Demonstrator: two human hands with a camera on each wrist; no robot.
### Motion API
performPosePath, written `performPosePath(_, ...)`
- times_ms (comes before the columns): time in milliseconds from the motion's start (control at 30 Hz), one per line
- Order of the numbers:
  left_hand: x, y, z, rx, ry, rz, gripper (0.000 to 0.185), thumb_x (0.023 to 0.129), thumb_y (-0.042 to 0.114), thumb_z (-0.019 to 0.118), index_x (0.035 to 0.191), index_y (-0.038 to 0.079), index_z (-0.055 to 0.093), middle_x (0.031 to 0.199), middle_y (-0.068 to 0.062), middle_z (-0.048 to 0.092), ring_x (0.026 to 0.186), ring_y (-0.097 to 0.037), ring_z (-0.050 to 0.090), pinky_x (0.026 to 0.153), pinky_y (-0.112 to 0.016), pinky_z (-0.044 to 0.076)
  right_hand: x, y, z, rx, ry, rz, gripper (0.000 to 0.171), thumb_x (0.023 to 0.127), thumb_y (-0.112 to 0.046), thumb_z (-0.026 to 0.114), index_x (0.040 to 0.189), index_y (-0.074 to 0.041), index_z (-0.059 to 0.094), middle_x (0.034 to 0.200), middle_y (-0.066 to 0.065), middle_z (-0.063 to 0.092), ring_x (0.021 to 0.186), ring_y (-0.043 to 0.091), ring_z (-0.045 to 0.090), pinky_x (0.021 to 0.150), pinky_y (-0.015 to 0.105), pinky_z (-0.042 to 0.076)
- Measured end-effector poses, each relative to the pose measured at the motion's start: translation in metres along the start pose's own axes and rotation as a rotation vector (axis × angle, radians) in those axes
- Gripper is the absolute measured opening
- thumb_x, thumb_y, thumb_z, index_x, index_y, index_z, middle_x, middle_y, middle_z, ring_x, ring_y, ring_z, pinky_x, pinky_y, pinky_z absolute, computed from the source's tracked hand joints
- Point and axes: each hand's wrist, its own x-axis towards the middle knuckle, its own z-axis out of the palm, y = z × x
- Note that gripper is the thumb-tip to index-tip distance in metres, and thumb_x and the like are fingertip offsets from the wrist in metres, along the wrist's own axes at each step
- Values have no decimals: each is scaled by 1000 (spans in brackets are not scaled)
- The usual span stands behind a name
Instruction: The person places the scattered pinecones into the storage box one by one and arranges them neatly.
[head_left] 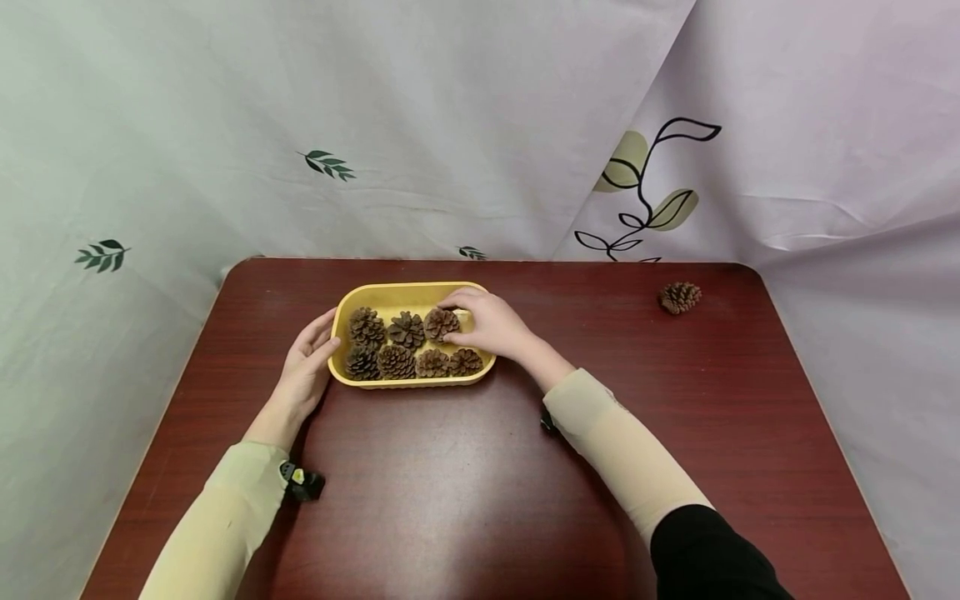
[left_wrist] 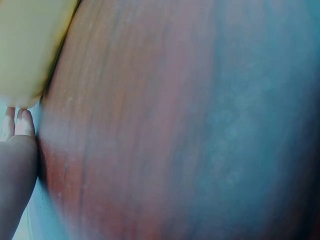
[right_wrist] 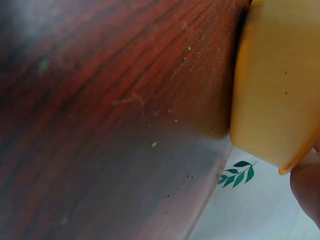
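Observation:
A yellow oval tray (head_left: 412,291) sits on the dark red table and holds several brown pinecones. My left hand (head_left: 322,335) lies with straight fingers against the tray's left end; in the left wrist view its fingertips (left_wrist: 22,122) touch the tray's wall (left_wrist: 25,50). My right hand (head_left: 457,318) reaches over the tray's back right corner, its fingers curled round a pinecone (head_left: 439,323) in the back row. The right wrist view shows the tray's outer wall (right_wrist: 275,85) and one fingertip (right_wrist: 307,185). A single loose pinecone (head_left: 680,297) lies far right on the table.
The wooden table (head_left: 465,483) has rounded corners and cloth backdrops with leaf prints hang behind and beside it. Its right edge runs just past the loose pinecone. Small black wrist cameras sit at both sleeves.

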Motion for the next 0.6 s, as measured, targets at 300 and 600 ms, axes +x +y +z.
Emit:
performPosePath(300, 0, -1, 0, -15, -3, 6, 44, 109, -2, 50, 147, 21, 57, 131, 14, 71, 120, 0, 65, 97, -17, 55, 4, -4, -1, -89, -70, 16, 53, 93, -28, 83, 141, -11, 68, 143, 8, 68, 136, 24, 62, 120, 41, 46)
performPosePath(600, 0, -1, -1, -2, -5, 5, 45, 110, -1, 51, 149, 20, 55, 131, 15, 70, 120, 0, 65, 98, -17, 55, 9, -9, 2, -103, -111, 25, 54, 94, -32, 82, 142, -12, 67, 145, 7, 68, 138, 24, 61, 121, 39, 44)
